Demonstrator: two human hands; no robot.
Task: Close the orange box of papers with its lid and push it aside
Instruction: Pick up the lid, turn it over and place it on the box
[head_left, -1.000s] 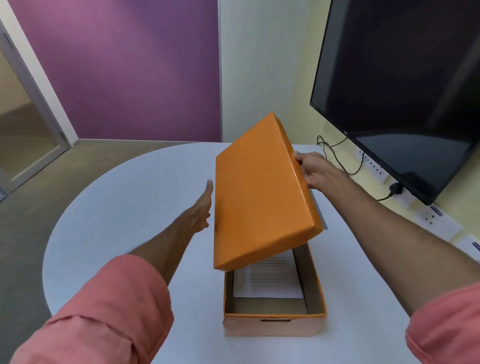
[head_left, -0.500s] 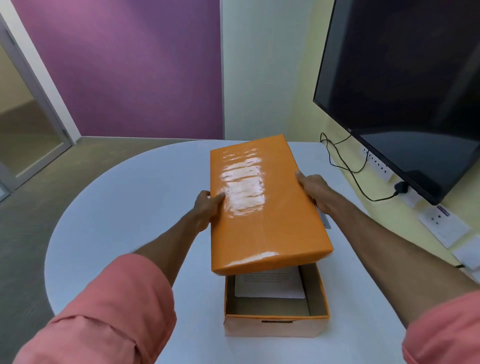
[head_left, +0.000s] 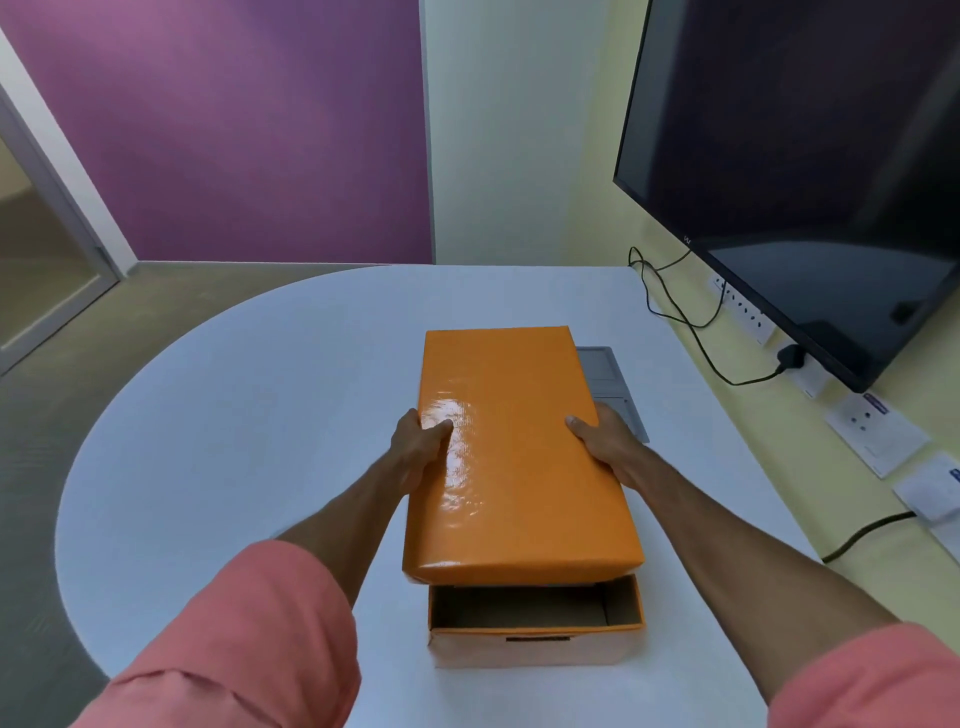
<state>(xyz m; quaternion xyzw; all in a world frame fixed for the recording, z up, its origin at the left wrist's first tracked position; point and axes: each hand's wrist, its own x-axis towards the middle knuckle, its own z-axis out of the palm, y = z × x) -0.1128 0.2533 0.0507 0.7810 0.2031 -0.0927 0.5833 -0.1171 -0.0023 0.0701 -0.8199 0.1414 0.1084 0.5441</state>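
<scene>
While the orange box (head_left: 535, 636) stands on the white desk (head_left: 234, 415), both hands hold the glossy orange lid (head_left: 514, 457) over it, covering all but its near end. The left hand (head_left: 418, 447) fingers clasp the lid's left edge; the right hand (head_left: 605, 441) fingers clasp its right edge.

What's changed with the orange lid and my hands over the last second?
The lid tipped from steeply tilted to nearly flat and came down over the box, hiding the papers; the near end remains uncovered. The left hand, free before, now grips the lid's left edge. The right hand kept its hold. The box and table stayed put.
</scene>
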